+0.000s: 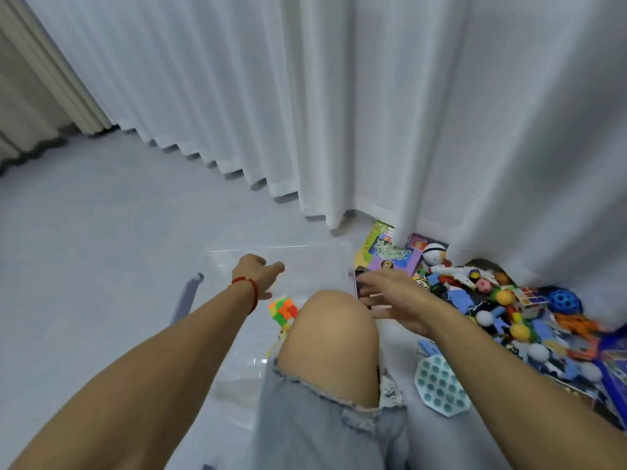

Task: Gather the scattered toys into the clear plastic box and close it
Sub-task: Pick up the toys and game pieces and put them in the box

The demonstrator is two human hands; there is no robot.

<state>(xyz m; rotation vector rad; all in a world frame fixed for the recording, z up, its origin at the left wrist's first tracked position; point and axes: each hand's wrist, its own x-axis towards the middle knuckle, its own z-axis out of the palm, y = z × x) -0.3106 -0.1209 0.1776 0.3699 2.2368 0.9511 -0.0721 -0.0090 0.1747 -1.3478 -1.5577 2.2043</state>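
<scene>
The clear plastic box (237, 256) sits open on the pale floor in front of me, partly hidden by my bent knee. Inside it lies a bright multicoloured puzzle cube (283, 308). My left hand (261, 271), with a red string at the wrist, hovers over the box, fingers apart and holding nothing. My right hand (390, 295) is at the box's right rim, gripping a flat dark-and-white piece (362, 283) that is blurred. The scattered toys (492, 300) are heaped to the right against the curtain.
The heap holds a blue holey ball (564, 301), a white toy plane (458, 278), a picture book (381, 257) and several small balls. A teal bubble toy (441, 385) lies near my right leg. White curtains (339, 113) hang behind. A purple box latch (190, 293) is at left.
</scene>
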